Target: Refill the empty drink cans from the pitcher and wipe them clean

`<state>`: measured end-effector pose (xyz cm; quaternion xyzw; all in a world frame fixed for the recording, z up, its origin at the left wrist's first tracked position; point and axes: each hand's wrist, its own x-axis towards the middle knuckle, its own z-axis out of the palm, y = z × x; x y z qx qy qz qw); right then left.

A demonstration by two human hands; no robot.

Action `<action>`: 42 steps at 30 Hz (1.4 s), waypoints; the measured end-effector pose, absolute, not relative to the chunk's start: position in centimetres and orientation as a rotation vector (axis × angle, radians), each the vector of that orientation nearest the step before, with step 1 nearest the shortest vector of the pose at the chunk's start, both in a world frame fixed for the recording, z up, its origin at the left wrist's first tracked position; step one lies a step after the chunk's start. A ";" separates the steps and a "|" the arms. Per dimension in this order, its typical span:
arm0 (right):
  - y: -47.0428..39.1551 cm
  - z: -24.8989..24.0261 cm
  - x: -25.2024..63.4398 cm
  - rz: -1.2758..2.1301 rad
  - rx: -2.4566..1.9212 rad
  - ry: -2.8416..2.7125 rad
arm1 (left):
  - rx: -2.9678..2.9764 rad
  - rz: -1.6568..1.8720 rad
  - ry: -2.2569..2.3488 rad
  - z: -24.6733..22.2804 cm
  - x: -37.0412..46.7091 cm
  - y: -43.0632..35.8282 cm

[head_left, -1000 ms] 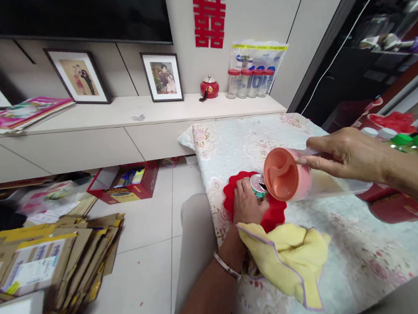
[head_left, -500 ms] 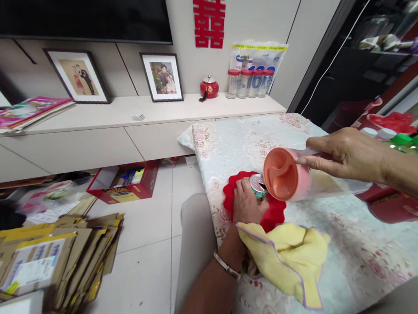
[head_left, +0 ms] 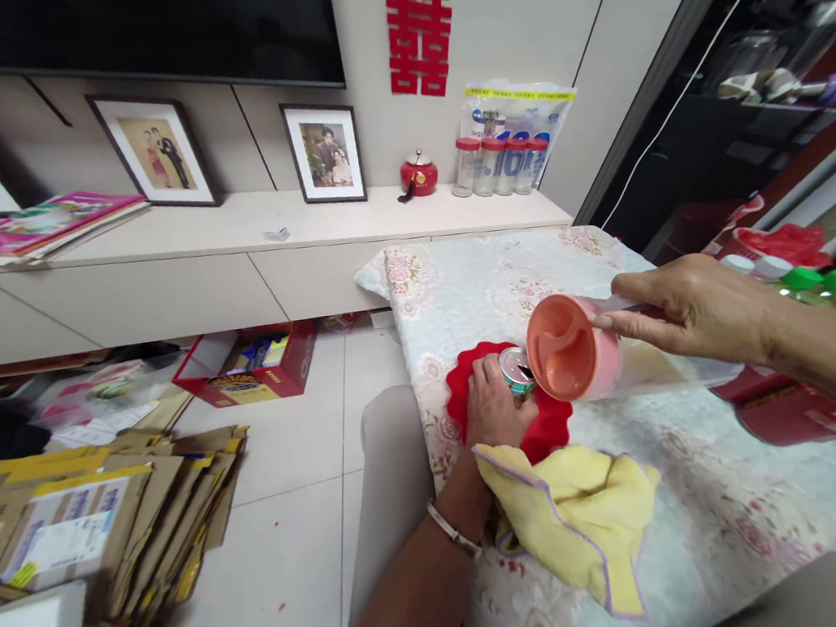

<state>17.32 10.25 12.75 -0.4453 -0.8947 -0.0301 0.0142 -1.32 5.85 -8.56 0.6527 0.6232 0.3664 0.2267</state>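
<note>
My left hand (head_left: 490, 406) is wrapped round a drink can (head_left: 516, 367), whose opened top faces up. The can stands on a red scalloped mat (head_left: 463, 377). My right hand (head_left: 678, 309) grips the handle of a clear pitcher (head_left: 666, 366) with an orange lid (head_left: 567, 347). Tipped onto its side, the pitcher has its lid end right beside the can's top; some pale liquid shows inside. Whether liquid is flowing into the can I cannot tell. A crumpled yellow cloth (head_left: 584, 516) lies close to my left wrist.
A flowered tablecloth (head_left: 461, 288) covers the table. Red tins (head_left: 799, 411) and green-capped bottles (head_left: 822, 282) stand at the right. Flattened cardboard boxes (head_left: 131, 517) and a red box (head_left: 258, 367) are on the floor at left. Behind is a low cabinet (head_left: 227, 229) with picture frames and jars.
</note>
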 end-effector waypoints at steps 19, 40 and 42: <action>10.2 12.8 17.3 -0.083 -1.383 -2.798 | 1.775 1.066 1.688 -9.1 -1.2 5.9; 10.3 12.6 17.4 -0.124 -1.365 -2.796 | 1.783 1.072 1.697 -9.2 -1.2 6.0; 10.3 12.6 17.4 -0.135 -1.352 -2.798 | 1.774 1.068 1.694 -9.1 -1.2 6.0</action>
